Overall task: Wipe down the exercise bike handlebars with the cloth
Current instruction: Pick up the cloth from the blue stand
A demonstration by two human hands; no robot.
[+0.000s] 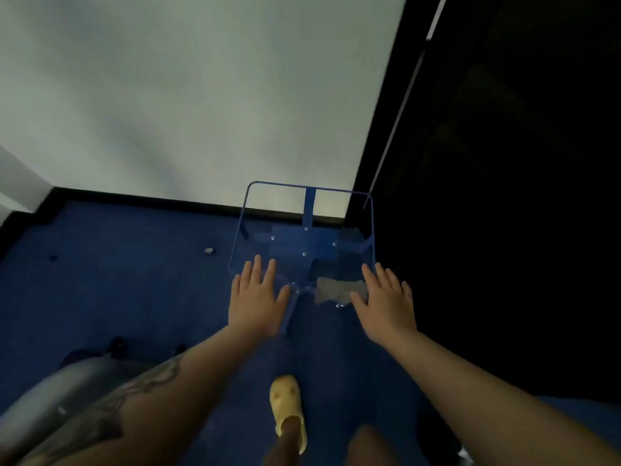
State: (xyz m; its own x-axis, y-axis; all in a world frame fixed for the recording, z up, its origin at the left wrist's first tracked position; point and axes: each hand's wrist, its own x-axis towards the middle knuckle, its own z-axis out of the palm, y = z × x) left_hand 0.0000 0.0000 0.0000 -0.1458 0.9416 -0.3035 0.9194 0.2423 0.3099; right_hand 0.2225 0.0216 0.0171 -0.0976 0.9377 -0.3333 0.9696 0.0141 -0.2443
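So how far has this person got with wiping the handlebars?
Nothing shows as wiped yet. The grey cloth lies on the blue handlebar frame, with the right hand spread open at its edge, touching it but not gripping. The left hand rests flat on the frame's near left side. All the bars are left to do.

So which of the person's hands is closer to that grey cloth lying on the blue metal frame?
Right. The right hand lies flat beside the grey cloth, thumb at its edge; the left hand lies spread on the blue metal frame, apart from it.
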